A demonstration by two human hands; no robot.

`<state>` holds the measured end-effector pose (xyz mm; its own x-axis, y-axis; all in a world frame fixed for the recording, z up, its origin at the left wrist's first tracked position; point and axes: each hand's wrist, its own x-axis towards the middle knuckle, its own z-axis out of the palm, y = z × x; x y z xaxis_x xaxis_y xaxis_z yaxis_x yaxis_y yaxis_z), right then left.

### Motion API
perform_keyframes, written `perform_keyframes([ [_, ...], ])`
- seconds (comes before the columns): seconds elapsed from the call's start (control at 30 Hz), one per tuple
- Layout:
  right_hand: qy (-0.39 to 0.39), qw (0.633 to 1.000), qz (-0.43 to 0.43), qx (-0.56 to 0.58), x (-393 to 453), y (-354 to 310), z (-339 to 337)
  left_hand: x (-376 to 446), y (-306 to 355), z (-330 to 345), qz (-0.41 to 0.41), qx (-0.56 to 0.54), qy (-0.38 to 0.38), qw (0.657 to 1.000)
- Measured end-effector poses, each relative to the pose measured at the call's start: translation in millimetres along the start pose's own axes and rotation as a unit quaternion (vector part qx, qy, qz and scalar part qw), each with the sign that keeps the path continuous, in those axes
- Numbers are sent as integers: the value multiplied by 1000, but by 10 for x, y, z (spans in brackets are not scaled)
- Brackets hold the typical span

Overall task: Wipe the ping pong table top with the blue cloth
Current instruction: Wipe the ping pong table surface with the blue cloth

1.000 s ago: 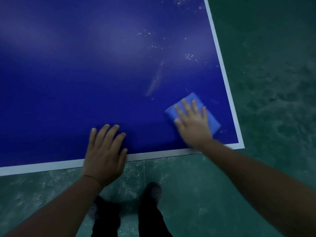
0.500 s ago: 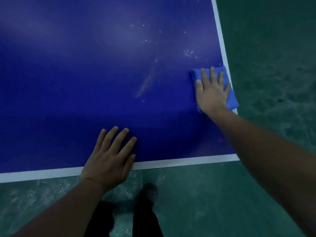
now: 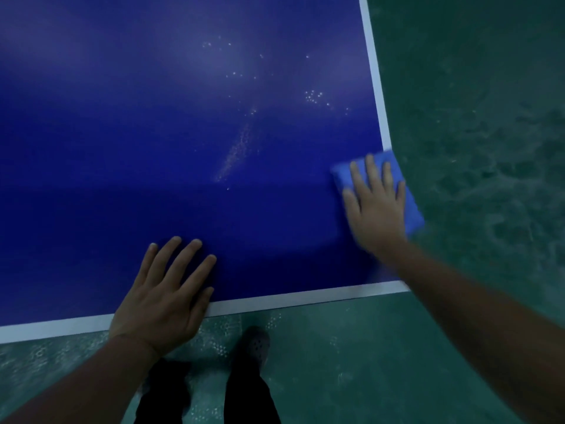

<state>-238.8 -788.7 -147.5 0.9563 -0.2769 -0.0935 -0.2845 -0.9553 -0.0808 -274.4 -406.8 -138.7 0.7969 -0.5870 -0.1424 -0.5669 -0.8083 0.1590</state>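
Blue cloth now sits at 3 o'clock on the counter, overhanging its right white border, drawn back toward you from half a second ago under your right hand, whose grip lies spread flat. Your left hand stays splayed at 6 o'clock on the near edge. White specks and a streak at 12 remain unwiped above the green floor.

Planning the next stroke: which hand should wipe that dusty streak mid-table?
Right hand: it already presses the blue cloth flat; the streak lies to its left. The left hand is bare.
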Motion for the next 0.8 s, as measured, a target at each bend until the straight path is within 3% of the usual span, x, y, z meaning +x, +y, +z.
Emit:
perform_keyframes([
  [0.13, -56, 997, -50, -14, -958, 156, 57, -2, 10, -6, -3, -6, -5, 1000],
  [0.23, -37, 999, -36, -12, -323, 151, -8, 6, 17, -29, -3, -1, -10, 1000],
  [0.37, -6, 998, 60, 19, 242, 57, -23, -5, 33, -54, -7, 1, -15, 1000],
  [0.6, -52, 998, 37, 11, -1301, 150, 79, 0, 19, -51, -9, -5, -29, 1000],
  [0.8, -27, 991, 128, 21, -293, -348, 62, 0, 38, -55, -11, 0, -20, 1000],
])
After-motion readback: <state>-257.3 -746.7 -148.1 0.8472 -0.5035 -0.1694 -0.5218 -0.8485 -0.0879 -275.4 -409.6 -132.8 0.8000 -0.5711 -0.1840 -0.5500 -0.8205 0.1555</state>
